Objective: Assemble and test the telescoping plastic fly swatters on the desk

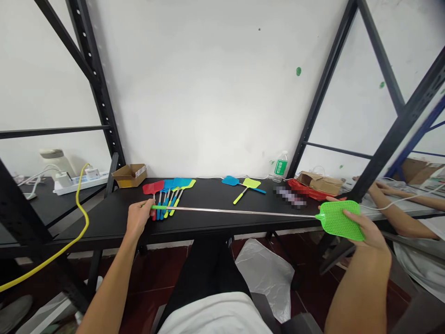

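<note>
- Black bench (208, 192) against a white wall (208, 93); swatters (169, 183) lie side by side at left, presumably for tidiness.
- Left hand (137, 218) closes its fingers round the handle (159, 207) of the green swatter (332, 222).
- Right hand (370, 234) grips its head (346, 217), so both ends are supported above the bench.

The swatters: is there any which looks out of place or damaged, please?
The held green swatter shows no visible damage. But the blue swatter and yellow swatter lie crossed, apart from the row of swatters at left, so they look untidy.
</note>
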A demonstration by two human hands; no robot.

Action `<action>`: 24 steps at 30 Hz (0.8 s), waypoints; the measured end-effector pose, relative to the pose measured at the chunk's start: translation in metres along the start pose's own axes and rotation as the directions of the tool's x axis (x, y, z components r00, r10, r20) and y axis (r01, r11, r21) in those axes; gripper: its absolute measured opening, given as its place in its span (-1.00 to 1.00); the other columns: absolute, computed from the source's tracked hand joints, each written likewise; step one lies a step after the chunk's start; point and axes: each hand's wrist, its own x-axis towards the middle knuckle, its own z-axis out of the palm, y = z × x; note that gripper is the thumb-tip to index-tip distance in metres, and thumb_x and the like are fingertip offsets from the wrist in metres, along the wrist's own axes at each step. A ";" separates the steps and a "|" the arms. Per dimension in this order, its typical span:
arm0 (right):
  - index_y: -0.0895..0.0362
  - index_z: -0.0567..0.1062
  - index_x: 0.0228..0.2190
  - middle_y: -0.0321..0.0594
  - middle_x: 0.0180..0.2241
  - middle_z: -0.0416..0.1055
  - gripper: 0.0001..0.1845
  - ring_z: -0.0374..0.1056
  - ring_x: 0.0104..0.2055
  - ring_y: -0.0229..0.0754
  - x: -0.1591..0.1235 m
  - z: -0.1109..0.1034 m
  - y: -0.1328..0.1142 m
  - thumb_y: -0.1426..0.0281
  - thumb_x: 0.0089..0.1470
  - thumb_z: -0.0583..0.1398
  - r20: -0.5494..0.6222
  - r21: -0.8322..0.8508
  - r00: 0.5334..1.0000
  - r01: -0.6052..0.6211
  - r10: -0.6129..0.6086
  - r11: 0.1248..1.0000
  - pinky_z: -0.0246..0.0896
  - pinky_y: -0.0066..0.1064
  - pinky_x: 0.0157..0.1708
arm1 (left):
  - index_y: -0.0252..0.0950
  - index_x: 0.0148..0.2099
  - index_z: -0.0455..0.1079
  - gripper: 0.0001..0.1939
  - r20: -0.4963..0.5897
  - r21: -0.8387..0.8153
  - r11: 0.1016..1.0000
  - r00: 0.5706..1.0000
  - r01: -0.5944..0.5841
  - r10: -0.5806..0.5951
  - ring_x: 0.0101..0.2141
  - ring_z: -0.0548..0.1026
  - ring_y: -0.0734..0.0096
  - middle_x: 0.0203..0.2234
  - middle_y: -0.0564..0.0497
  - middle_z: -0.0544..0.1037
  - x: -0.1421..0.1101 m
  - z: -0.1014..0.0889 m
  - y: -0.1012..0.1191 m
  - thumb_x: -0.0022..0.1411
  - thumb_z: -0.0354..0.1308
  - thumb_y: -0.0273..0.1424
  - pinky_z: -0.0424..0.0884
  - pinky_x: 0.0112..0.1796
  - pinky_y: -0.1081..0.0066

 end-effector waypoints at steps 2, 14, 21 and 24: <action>-0.04 0.56 0.04 -0.03 0.06 0.52 -0.45 0.53 -0.04 0.16 0.002 -0.006 0.002 0.28 -0.05 0.37 -0.029 -0.014 1.000 0.003 -0.003 1.000 0.51 -0.21 -0.09 | -0.26 -0.64 0.31 -0.76 0.080 0.063 0.998 0.996 -0.030 0.025 -0.68 0.28 0.41 -0.80 0.07 0.31 -0.001 -0.002 0.002 0.00 0.16 -0.33 0.14 -0.58 0.43; 0.12 0.65 -0.19 0.03 -0.14 0.61 -0.60 0.58 -0.15 0.19 0.016 -0.001 0.010 0.31 -0.16 0.45 -0.011 -0.020 1.000 0.002 -0.002 1.000 0.51 -0.15 -0.11 | -0.33 -0.59 0.40 -0.69 -0.151 -0.072 0.994 0.985 0.078 -0.088 -0.61 0.27 0.46 -0.71 0.11 0.29 0.005 0.003 -0.004 -0.11 0.32 -0.20 0.26 -0.57 0.47; 0.05 0.64 -0.25 -0.01 -0.23 0.64 -0.70 0.56 -0.13 0.24 0.018 0.002 0.009 0.30 -0.11 0.42 -0.042 -0.043 0.999 -0.014 0.012 0.999 0.50 -0.08 -0.09 | -0.35 -0.54 0.48 -0.72 -0.194 0.007 0.995 0.976 0.103 -0.100 -0.60 0.30 0.42 -0.70 0.08 0.32 0.008 0.001 -0.007 -0.12 0.31 -0.21 0.27 -0.60 0.47; 0.07 0.63 -0.26 0.00 -0.21 0.63 -0.70 0.56 -0.13 0.24 0.018 0.005 0.007 0.30 -0.11 0.42 -0.045 -0.049 0.999 -0.005 0.003 0.999 0.50 -0.07 -0.09 | -0.34 -0.59 0.44 -0.72 -0.183 0.008 0.995 0.978 0.100 -0.097 -0.60 0.29 0.43 -0.71 0.08 0.30 0.009 0.001 -0.008 -0.11 0.31 -0.21 0.27 -0.61 0.48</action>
